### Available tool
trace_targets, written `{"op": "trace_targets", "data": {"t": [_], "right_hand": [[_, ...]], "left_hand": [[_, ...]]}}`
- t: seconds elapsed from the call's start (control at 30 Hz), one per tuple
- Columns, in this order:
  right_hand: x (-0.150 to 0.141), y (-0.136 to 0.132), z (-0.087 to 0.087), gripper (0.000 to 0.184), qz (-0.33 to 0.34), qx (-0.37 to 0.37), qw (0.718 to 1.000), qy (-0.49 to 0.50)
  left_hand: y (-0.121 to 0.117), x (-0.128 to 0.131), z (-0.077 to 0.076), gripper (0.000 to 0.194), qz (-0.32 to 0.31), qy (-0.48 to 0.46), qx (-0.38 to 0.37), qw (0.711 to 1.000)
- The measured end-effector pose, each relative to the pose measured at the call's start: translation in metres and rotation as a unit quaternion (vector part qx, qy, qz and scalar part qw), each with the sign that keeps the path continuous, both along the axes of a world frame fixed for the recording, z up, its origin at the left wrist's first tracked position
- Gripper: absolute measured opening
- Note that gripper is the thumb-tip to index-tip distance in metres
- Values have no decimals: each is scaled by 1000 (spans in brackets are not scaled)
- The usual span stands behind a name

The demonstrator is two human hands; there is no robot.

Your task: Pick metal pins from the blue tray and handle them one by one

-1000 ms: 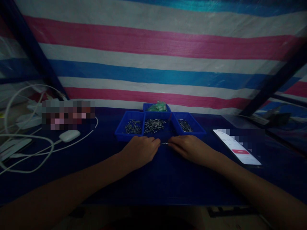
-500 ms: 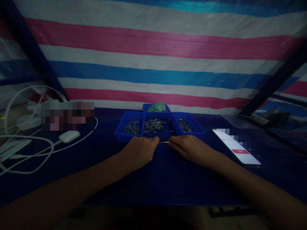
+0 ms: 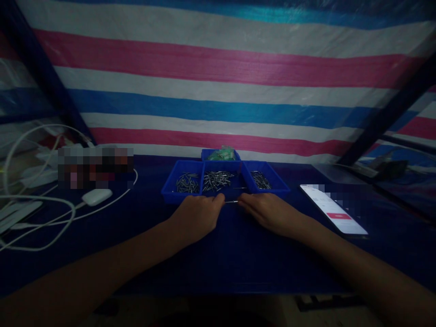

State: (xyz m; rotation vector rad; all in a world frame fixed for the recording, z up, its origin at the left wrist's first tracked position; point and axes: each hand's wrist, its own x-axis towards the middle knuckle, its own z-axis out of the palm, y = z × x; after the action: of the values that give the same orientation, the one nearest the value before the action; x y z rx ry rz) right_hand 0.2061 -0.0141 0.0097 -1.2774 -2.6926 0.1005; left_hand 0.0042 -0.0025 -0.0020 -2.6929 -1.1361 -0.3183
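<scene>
My left hand (image 3: 199,219) and my right hand (image 3: 270,213) face each other above the blue table, in front of small blue bins. Between their fingertips runs a thin metal pin (image 3: 231,201), held at one end by each hand in a closed pinch. Its ends are hidden in the fingers. Just behind my left hand stands the left bin (image 3: 172,196) with slim metal pieces (image 3: 187,182) in it. More such pieces (image 3: 218,180) lie in a heap at the middle. Behind my right hand, the right bin (image 3: 279,184) contains similar pieces (image 3: 260,180).
A back bin (image 3: 205,156) contains a green plastic packet (image 3: 225,153). One loose pin (image 3: 240,187) lies near the heap. At right rests a lit phone (image 3: 335,213). White cables (image 3: 71,213) and a white adapter (image 3: 97,197) spread over the left side. Striped sheeting (image 3: 218,68) hangs behind.
Both hands keep hold of the pin, and slightly more of it shows between them than a second ago. The whole view has shifted slightly. The bins stay in place.
</scene>
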Motion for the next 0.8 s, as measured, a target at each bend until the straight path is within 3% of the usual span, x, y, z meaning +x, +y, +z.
{"op": "trace_targets", "data": {"t": [0.17,0.3,0.43,0.53,0.67,0.8], "right_hand": [[10,5,12,26,-66,93,993,-38],[25,16,20,30,-209,185,956,-84],[36,25,17,33,-311,175,927,-120],[32,23,15,29,-272,163,945,-76],[9,10,8,25,-96,101,990,38],[-8,2,-13,36,-64,42,996,38]], "left_hand": [[-1,0,1,24,-11,1,6,1000],[-1,-1,-1,21,-25,20,0,999],[1,-2,-3,22,-32,20,-2,999],[2,-3,-6,20,-36,27,-1,999],[2,-3,-8,15,-44,41,7,998],[1,-2,-10,11,-47,47,21,998]]}}
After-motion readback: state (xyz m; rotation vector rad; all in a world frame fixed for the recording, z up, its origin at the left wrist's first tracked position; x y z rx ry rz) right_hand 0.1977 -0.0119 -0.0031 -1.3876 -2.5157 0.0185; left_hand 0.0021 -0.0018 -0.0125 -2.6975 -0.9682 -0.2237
